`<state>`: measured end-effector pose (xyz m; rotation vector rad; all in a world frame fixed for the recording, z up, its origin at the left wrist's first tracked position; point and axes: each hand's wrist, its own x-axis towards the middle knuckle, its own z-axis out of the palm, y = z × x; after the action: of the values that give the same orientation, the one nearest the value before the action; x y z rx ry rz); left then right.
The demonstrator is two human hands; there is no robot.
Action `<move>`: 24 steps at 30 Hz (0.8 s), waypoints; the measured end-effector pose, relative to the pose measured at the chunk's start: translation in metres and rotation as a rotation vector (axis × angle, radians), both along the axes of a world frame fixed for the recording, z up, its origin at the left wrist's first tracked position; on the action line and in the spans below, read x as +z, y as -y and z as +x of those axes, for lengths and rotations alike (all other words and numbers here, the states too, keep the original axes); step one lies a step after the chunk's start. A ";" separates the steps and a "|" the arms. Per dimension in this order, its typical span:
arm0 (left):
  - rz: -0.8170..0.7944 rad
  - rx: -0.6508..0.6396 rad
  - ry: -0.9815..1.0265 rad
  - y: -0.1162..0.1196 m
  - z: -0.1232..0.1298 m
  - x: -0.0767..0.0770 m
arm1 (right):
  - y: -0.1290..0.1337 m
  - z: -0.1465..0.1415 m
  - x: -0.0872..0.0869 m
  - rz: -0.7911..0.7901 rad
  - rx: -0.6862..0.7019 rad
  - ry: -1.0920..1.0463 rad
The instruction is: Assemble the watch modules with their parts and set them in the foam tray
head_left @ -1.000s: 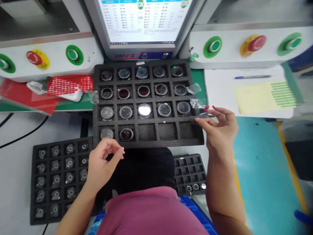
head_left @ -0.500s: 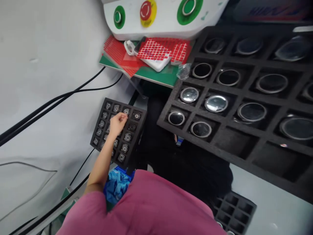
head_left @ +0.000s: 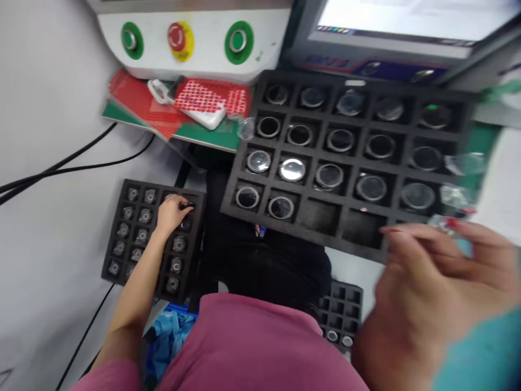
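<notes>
My left hand [head_left: 167, 216] is at the top right of a black foam tray [head_left: 200, 217] of small round watch-like parts. Its fingers are pinched on a dark watch-like part [head_left: 187, 205], which looks tilted at its compartment. My right hand [head_left: 435, 293], blurred and close to the camera, is over the near right corner of a larger black foam tray [head_left: 293, 231]. Its thumb and index finger come together with a tiny red spot at the tips; what they hold, if anything, cannot be made out. Round glass-faced discs [head_left: 280, 207] sit in most of that tray's compartments.
Behind the large tray is a monitor [head_left: 391, 32]. A white panel [head_left: 203, 49] carries two green buttons and a red stop button [head_left: 177, 37]. Red sheets [head_left: 142, 106] lie on a green shelf. Lower down are another foam tray [head_left: 341, 293] and a blue bag [head_left: 171, 331].
My right hand has come into view at the right. My left hand has shifted to the top right compartment and gripped the part there. The view has swung rightward.
</notes>
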<state>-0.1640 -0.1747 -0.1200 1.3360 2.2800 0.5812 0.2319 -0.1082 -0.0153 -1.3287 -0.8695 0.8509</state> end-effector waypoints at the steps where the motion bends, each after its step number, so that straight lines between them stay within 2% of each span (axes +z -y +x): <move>1: 0.045 0.041 0.019 -0.001 0.003 0.005 | 0.001 -0.007 0.004 0.024 0.020 -0.034; 3: 0.132 0.113 0.072 -0.002 0.015 0.020 | 0.004 -0.021 0.009 0.023 0.133 -0.120; 5: 0.217 0.157 0.180 0.000 0.038 0.044 | 0.007 -0.034 0.011 0.006 0.257 -0.186; 6: 0.255 0.163 0.255 0.000 0.054 0.057 | 0.008 -0.038 0.012 0.010 0.302 -0.206; 7: 0.328 0.175 0.416 0.000 0.073 0.071 | 0.009 -0.041 0.012 0.017 0.336 -0.219; 9: 0.408 0.101 0.697 -0.004 0.114 0.095 | 0.012 -0.045 0.013 0.029 0.389 -0.229; 11: 0.396 -0.057 0.899 -0.011 0.152 0.112 | 0.014 -0.045 0.015 0.039 0.405 -0.225; 13: 0.413 -0.185 1.014 -0.019 0.181 0.120 | 0.015 -0.043 0.017 0.050 0.384 -0.206; 16: 0.486 -0.342 1.131 -0.027 0.206 0.123 | 0.017 -0.039 0.021 0.106 0.337 -0.137; 20: 0.570 -0.490 1.144 -0.028 0.216 0.122 | 0.018 -0.035 0.021 0.213 0.306 -0.064; 24: 0.618 -0.550 1.065 -0.027 0.219 0.121 | 0.019 -0.035 0.017 0.309 0.220 0.033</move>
<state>0.0553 -0.1473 0.0015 1.3229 0.8583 1.4134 0.1967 -0.1271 0.0019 -0.9917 -1.1397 0.8257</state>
